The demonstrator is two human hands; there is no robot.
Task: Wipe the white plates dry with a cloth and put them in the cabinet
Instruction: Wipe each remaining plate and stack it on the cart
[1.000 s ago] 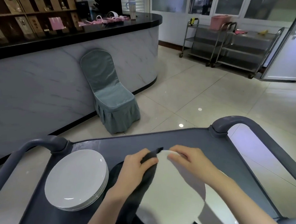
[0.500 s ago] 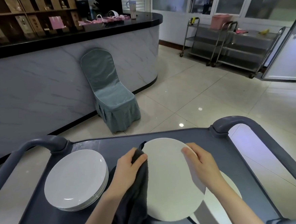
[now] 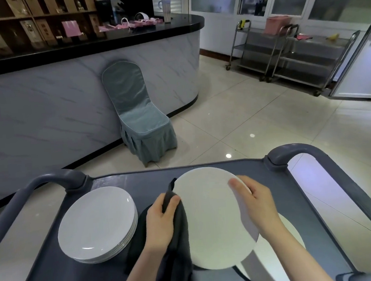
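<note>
Head camera showed a stack of white plates [image 3: 96, 223] near the left edge of the cart [image 3: 204, 169]. At its middle, the left hand [image 3: 161, 221] pinched a dark cloth [image 3: 176, 239] against the left rim of the held plate [image 3: 212, 222]; the right hand [image 3: 259, 203] curled its fingers over the right rim.

white plate [image 3: 214, 219] tilted, dark cloth [image 3: 178, 235] at its left edge

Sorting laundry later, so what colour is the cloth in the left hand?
The cloth is plain dark grey; the head view shows it best.
</note>
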